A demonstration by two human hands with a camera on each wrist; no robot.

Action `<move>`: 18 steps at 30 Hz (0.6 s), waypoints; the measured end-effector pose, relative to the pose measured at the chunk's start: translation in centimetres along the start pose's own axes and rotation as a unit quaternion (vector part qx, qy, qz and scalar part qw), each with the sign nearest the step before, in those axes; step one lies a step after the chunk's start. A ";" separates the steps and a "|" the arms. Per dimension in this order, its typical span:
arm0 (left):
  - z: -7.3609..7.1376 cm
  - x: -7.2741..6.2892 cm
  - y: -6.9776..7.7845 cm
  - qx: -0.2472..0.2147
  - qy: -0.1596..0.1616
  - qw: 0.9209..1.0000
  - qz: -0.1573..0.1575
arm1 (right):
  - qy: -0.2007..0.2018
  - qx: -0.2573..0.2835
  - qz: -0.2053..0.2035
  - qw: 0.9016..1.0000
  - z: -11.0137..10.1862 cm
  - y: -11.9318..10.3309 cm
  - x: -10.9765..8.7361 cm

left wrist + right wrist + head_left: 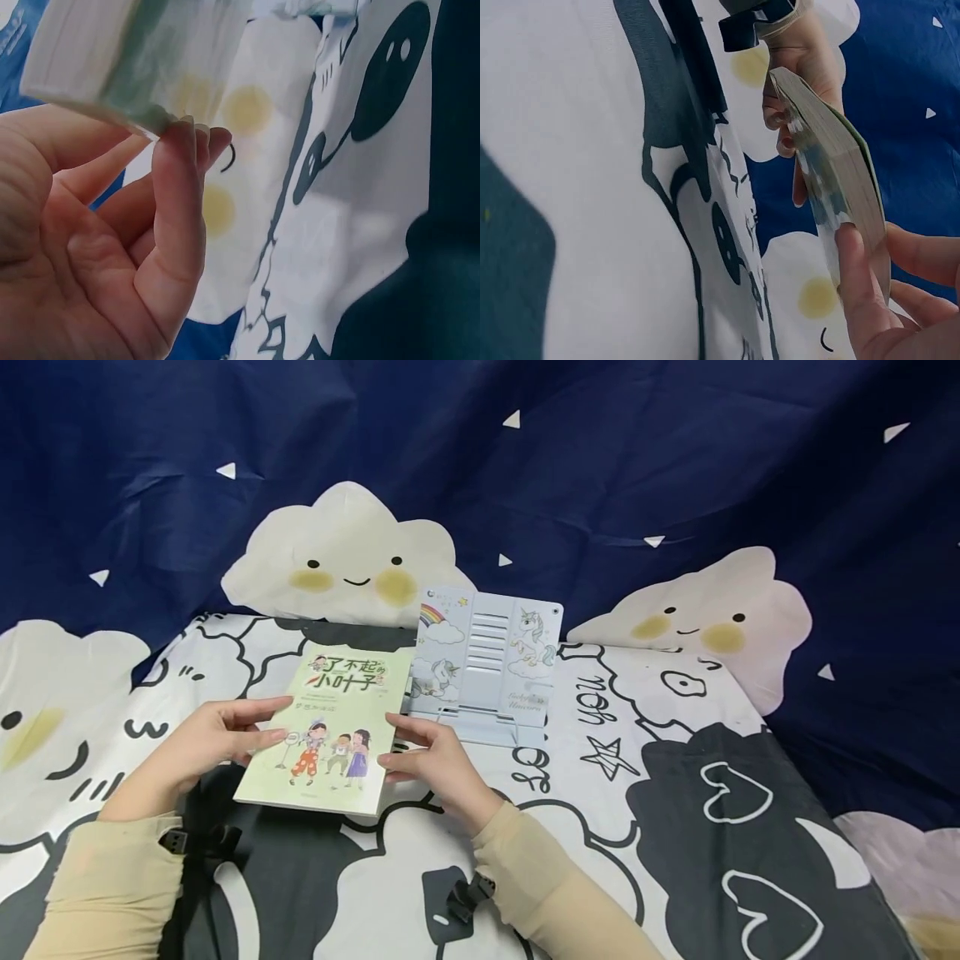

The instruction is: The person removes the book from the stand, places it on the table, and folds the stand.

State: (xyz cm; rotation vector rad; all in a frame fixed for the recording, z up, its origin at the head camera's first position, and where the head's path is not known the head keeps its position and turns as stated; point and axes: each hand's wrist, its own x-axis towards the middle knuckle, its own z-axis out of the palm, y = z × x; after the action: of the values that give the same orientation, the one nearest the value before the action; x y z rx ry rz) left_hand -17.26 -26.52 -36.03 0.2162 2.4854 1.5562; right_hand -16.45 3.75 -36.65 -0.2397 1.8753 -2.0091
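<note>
A pale green paperback book point(337, 714) with Chinese lettering and cartoon figures on its cover is held between both hands, raised above the cloth and tilted. My left hand point(202, 743) pinches its left edge, thumb and fingers on opposite faces. On the opposite edge, my right hand point(438, 760) grips likewise. The right wrist view shows the page block of the book point(847, 172) edge-on, its pages closed together. Behind and to the right of the book stands a light blue unicorn-print book stand point(491, 664), slotted down the middle; the book and right hand hide part of its lower left.
A black-and-white patterned cloth point(585, 793) covers the table under the hands. Dark blue fabric point(600, 460) with smiling clouds hangs behind it. Black straps point(468, 897) are at both wrists.
</note>
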 end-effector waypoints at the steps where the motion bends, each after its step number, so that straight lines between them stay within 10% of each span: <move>1: -0.1 0.0 -0.2 -0.002 0.000 1.000 -0.001 | 0.003 0.006 0.003 1.000 0.2 0.1 0.1; 18: -0.5 -0.1 -1.9 -0.048 -0.006 0.998 -0.029 | 0.025 -0.001 0.011 1.000 1.9 1.4 0.9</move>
State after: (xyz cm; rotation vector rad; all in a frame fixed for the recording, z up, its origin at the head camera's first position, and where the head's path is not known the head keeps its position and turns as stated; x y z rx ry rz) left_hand -17.28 -27.76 -37.52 0.1381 2.3786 1.6405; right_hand -16.35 1.60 -37.98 -0.1699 1.9024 -2.0159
